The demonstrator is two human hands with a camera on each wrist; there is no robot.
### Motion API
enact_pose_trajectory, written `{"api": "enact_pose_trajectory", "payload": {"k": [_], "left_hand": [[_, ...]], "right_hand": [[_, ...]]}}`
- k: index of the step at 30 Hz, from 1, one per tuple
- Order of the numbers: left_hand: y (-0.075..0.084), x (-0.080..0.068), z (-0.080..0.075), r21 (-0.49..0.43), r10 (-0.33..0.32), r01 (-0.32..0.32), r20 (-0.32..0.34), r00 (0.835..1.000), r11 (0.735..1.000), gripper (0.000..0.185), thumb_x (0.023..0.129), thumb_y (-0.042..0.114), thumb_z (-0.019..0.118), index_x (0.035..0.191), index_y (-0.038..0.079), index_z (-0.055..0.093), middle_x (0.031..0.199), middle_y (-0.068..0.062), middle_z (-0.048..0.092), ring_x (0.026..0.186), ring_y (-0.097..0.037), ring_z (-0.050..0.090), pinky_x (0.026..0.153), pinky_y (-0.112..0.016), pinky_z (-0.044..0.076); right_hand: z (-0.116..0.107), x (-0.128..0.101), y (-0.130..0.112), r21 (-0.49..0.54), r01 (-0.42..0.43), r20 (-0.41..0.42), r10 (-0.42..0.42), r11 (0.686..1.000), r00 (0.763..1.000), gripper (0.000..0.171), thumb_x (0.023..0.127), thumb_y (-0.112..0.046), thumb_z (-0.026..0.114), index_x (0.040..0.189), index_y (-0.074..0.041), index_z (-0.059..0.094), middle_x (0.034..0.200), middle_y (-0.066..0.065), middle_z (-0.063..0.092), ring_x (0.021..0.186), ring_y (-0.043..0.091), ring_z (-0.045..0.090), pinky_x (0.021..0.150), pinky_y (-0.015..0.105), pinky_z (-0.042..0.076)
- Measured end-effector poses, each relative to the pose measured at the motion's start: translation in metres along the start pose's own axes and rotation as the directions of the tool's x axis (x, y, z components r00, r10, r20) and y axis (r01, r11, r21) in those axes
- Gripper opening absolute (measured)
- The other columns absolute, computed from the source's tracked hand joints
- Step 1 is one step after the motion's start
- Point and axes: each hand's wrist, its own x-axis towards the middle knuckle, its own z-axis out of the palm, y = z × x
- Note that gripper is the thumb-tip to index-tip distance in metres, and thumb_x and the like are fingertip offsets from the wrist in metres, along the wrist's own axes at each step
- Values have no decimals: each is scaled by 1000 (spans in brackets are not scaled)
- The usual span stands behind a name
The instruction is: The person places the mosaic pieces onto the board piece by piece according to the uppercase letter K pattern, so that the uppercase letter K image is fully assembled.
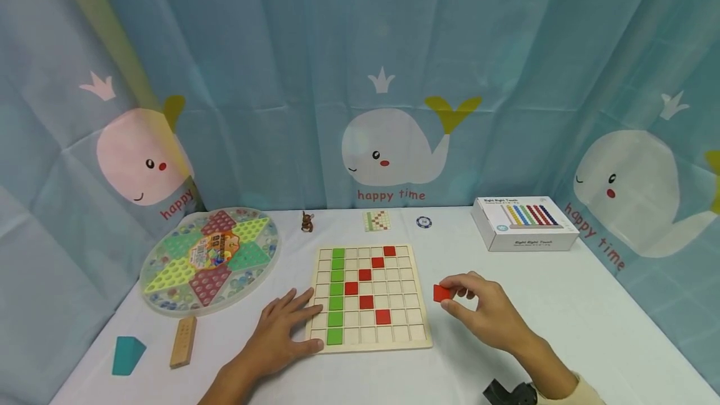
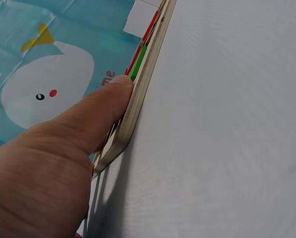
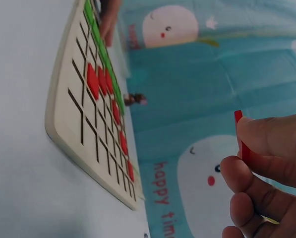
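Note:
A pale wooden grid board (image 1: 410,335) lies on the white table, with a column of green square tiles (image 1: 336,292) down its second column. Several red tiles (image 1: 383,317) in it form a sideways V beside the green. My left hand (image 1: 278,333) rests at the board's left edge, fingers spread; in the left wrist view its thumb (image 2: 105,101) touches the lower corner region. To the right of the board my right hand (image 1: 489,311) pinches one red square tile (image 1: 441,293) between thumb and fingers, above the table. The right wrist view shows this tile (image 3: 241,134) edge-on.
A round Chinese checkers board (image 1: 174,255) lies at left, with a teal block (image 1: 127,355) and a wooden piece (image 1: 183,342) nearer. Along the back stand a small brown figurine (image 1: 307,222), a pattern card (image 1: 377,220), a poker chip (image 1: 424,222) and a white box (image 1: 525,224).

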Motion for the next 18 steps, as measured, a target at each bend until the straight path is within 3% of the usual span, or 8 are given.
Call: {"api": "enact_pose_trajectory", "payload": {"k": [6,18], "left_hand": [[-1,0,0,-5,1,-1,-7,1000,1000,66,75,62,71,128,22,65,150,0,40,141,-36,21,107,-59,11],[0,0,0,-1,9,-9,-10,1000,1000,66,75,62,71,128,22,65,150,-2,40,141,-37,22,107,-59,11]], "right_hand": [[17,-1,-7,52,-15,103,9,999,995,28,80,-9,79,105,-16,69,91,-17,62,80,19,56,68,33,48],[48,-3,-4,102,-8,215,-14,995,977,20,82,-11,77,101,-16,68,91,-15,62,80,13,54,70,30,48]]}}
